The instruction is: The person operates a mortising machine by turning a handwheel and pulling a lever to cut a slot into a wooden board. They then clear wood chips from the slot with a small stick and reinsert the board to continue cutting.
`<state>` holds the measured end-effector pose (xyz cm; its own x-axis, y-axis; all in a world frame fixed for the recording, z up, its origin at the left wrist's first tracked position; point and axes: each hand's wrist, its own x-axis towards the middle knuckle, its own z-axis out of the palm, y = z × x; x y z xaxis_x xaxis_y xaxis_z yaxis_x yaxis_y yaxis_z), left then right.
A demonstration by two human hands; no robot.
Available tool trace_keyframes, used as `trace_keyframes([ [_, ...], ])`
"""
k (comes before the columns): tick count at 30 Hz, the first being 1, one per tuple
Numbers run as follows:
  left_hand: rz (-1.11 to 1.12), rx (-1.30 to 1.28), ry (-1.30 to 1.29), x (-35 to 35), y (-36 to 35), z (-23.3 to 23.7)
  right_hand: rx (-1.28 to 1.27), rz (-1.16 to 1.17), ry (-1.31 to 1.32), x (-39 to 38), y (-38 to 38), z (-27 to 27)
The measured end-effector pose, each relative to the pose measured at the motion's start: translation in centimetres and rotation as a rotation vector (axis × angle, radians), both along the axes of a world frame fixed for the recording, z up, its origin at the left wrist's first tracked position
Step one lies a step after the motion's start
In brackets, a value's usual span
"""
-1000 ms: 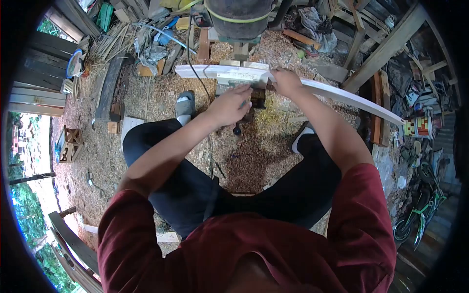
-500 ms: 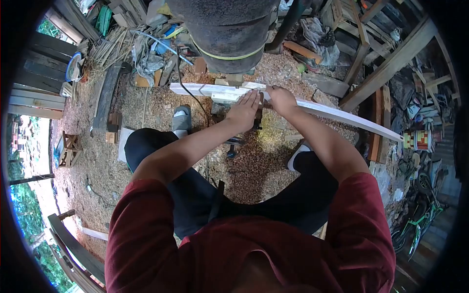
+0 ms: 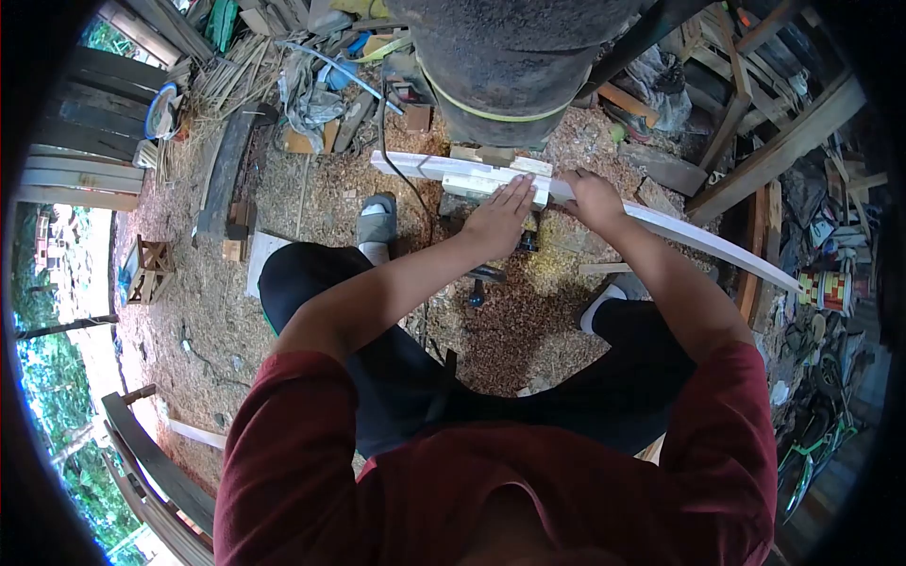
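Observation:
A long, pale, slightly curved wooden strip (image 3: 703, 231) runs from left of my hands out to the far right. My left hand (image 3: 498, 224) lies with fingers stretched out over a pale block (image 3: 467, 187) that sits against the near side of the strip. My right hand (image 3: 596, 200) is just right of the block, its fingers bent over the strip. Part of the strip is hidden behind that hand. Below the block, a dark metal handle with a round knob (image 3: 477, 294) sticks out, partly covered by my left forearm.
A large dark cylinder (image 3: 514, 66) with a yellow band rises just beyond the strip. A dark cable (image 3: 415, 193) crosses the strip's left part. Wood shavings (image 3: 491, 344) cover the ground. Planks (image 3: 783, 156) and a colourful drum-shaped object (image 3: 829, 291) stand at the right.
The whole view has shifted, so things appear farther right. My right hand has moved a little right along the strip, widening the gap to my left hand, which remains on the block.

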<state>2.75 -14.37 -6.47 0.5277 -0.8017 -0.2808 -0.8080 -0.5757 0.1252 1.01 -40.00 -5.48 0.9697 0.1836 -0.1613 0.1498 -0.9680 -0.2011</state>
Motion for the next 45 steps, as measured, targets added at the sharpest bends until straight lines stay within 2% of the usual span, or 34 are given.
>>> trace_keyframes([
  [2,0.013,0.003,0.002,-0.2,-0.4,0.0,-0.003,0.032,-0.039,0.7,0.1,-1.6],
  [5,0.039,-0.011,0.016,-0.5,-0.3,0.2,-0.028,-0.038,0.081,0.6,0.2,0.1],
  [9,0.011,-0.004,0.048,-0.4,0.2,0.5,-0.024,-0.037,0.061,-1.0,-3.4,0.1],
  [14,-0.007,-0.012,0.049,-0.9,1.0,0.2,-0.231,-0.127,0.164,-1.0,-4.8,-0.2],
  [15,-0.006,-0.021,0.031,-1.0,1.1,0.0,-0.234,-0.123,0.169,-1.2,-4.2,0.0],
  [17,-0.003,-0.033,0.016,-1.3,1.2,-0.2,-0.079,-0.045,0.053,-1.4,-2.4,0.6],
  [20,-0.002,-0.028,0.015,-1.5,0.7,0.4,-0.154,-0.076,0.043,-0.6,-2.0,-2.2],
  [24,0.049,0.048,0.007,-2.0,-0.1,1.6,-0.116,-0.068,0.083,-0.7,-2.5,0.5],
  [28,0.105,0.133,0.031,-2.3,-0.1,2.8,-0.232,-0.080,0.166,-0.6,-2.7,0.9],
  [30,0.097,0.124,0.007,-2.5,0.4,2.8,-0.278,-0.091,0.200,-0.7,-2.4,0.7],
  [32,0.094,0.107,-0.023,-2.1,0.6,2.5,-0.210,-0.101,0.173,-0.7,-1.1,2.3],
  [33,0.092,0.108,-0.037,-1.9,0.7,2.0,-0.216,-0.095,0.172,-0.4,-0.9,1.3],
  [35,0.094,0.106,-0.041,-1.9,0.8,1.6,-0.137,-0.038,-0.007,-0.2,-0.7,-1.7],
  [38,0.110,0.056,-0.035,-2.0,0.6,1.7,-0.100,-0.078,0.104,-0.3,-0.5,0.2],
  [45,0.084,0.003,-0.052,-1.0,0.1,1.1,-0.191,-0.149,0.120,-1.9,-3.3,-0.6],
])
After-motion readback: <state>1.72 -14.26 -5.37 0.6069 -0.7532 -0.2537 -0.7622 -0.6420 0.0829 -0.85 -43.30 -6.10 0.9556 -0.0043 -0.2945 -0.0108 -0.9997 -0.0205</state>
